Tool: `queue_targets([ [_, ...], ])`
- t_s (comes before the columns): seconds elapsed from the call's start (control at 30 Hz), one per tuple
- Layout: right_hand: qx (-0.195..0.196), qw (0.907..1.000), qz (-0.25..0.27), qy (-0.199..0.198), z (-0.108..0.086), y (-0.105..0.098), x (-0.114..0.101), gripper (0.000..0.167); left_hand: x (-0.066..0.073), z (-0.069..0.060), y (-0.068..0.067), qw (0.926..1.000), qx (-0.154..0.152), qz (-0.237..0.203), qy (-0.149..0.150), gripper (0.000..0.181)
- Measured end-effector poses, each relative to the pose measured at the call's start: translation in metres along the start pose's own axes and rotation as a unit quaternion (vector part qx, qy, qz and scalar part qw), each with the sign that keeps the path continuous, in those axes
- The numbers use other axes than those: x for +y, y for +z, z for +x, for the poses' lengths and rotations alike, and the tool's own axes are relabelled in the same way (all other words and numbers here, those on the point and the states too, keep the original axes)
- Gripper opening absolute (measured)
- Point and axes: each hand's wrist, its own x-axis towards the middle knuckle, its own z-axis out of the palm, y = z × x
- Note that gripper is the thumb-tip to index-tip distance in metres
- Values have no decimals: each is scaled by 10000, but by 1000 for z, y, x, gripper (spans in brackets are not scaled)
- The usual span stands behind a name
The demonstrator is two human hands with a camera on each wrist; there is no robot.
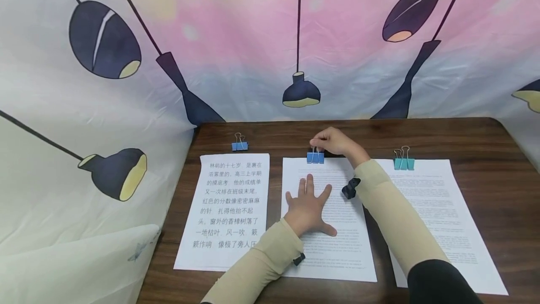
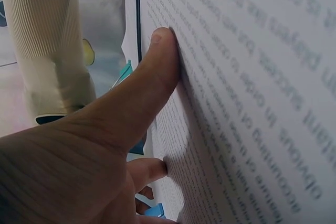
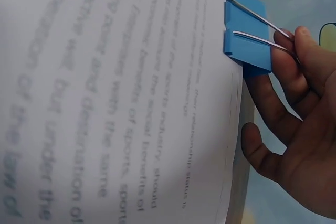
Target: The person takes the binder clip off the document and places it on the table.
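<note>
A blue binder clip sits on the top edge of the middle printed sheet. My right hand pinches its wire handles between thumb and fingers; in the right wrist view the clip bites the paper's edge, and the hand is beyond that edge. Fingers spread, my left hand rests flat on the middle of the same sheet. The left wrist view shows the left thumb touching the printed text.
On the left lies a sheet with large Chinese text, a blue binder clip behind it. To the right, another printed sheet has a teal binder clip on its top edge. A lamp-patterned cloth hangs behind the brown table.
</note>
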Motion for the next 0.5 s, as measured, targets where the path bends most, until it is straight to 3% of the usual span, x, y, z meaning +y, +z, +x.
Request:
queue_targets([
  [0.5, -13, 9999, 25, -103, 5, -2, 2, 26, 1, 0, 2, 10000, -15, -72, -41, 122],
])
